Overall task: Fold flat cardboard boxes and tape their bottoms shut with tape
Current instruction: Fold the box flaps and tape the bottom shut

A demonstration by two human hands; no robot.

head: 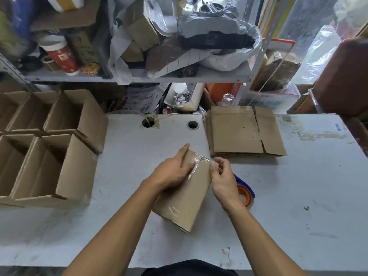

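Folded open boxes (pixel 45 148) crowd the table's (pixel 298 196) left; flat cardboard (pixel 243 132) lies far right. At centre, the left hand (pixel 171 172) presses straight fingers on the glossy-taped brown box (pixel 183 204); the right hand (pixel 223 180) pinches its edge, hiding the tape roll (pixel 246 194).

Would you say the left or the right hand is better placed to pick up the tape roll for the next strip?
Right, probably. The tape roll lies on the table just beside the right hand, partly behind its wrist. The left hand rests flat on the box, steadying it.
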